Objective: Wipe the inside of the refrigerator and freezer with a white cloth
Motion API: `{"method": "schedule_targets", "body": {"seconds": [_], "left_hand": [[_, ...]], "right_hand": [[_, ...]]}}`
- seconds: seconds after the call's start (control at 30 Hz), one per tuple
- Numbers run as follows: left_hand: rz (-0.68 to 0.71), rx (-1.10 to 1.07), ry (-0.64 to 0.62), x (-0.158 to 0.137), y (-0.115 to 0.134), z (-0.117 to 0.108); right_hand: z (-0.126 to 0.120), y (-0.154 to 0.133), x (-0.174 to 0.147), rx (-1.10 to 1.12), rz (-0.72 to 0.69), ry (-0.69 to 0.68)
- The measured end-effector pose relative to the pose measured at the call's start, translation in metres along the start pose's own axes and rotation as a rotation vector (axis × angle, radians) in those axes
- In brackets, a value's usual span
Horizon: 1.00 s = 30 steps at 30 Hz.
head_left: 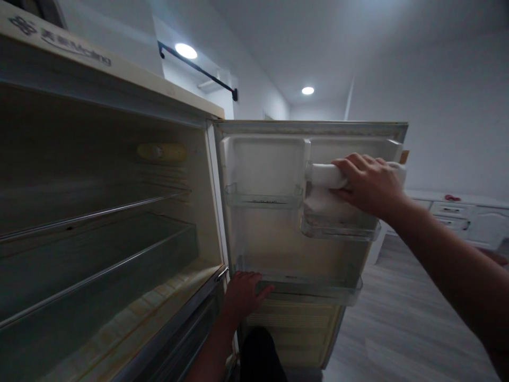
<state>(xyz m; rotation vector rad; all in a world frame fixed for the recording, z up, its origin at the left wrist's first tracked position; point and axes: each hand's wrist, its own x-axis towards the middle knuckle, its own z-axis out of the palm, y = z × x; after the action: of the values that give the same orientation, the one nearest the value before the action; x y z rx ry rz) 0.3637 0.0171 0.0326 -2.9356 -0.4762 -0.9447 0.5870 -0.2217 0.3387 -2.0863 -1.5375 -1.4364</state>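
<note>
An open fridge door [262,233] stands before me with its inner side showing. My right hand [369,183] is closed over a white rounded piece [326,175] at the door's upper right. Whether that piece is a compartment cover or something else, I cannot tell. Below it sits a small clear door shelf [338,232], its whitish contents or backing blurred. Down at the left, my left hand [243,294] lies at the end of the long clear door shelf [310,292], thumb apart from the fingers. Another clear shelf [262,200] is fixed at the upper left of the door.
The fridge cabinet [147,90] fills the left side, with a glass shelf [99,209] and a greenish clear drawer front [119,276] inside. A dark-clothed knee [260,353] is near the door's bottom. White cabinets [457,212] stand beyond, over a grey wood-look floor [389,318].
</note>
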Motion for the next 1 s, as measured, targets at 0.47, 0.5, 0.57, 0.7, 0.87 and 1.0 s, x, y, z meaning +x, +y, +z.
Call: {"method": "schedule_targets", "body": {"seconds": [0.47,0.5,0.57,0.7,0.87,1.0], "left_hand": [[-0.018,0.028,-0.055,0.004,0.003,0.001],[-0.018,0.028,-0.055,0.004,0.003,0.001],[-0.013,0.033,-0.053,0.004,0.003,0.001],[-0.027,0.049,-0.062,0.007,0.006,0.002],[-0.066,0.071,-0.086,0.015,0.015,0.003],[-0.082,0.101,-0.076,0.019,0.023,0.004]], "right_hand": [[0.023,-0.033,0.015,-0.115,0.061,0.016],[0.021,-0.023,0.009,-0.125,0.071,-0.002],[0.019,0.002,-0.005,-0.162,0.096,-0.008],[0.026,0.053,-0.031,-0.207,0.091,0.013],[0.037,0.069,-0.024,-0.13,0.056,0.007],[0.033,0.052,0.002,-0.023,0.193,-0.142]]}}
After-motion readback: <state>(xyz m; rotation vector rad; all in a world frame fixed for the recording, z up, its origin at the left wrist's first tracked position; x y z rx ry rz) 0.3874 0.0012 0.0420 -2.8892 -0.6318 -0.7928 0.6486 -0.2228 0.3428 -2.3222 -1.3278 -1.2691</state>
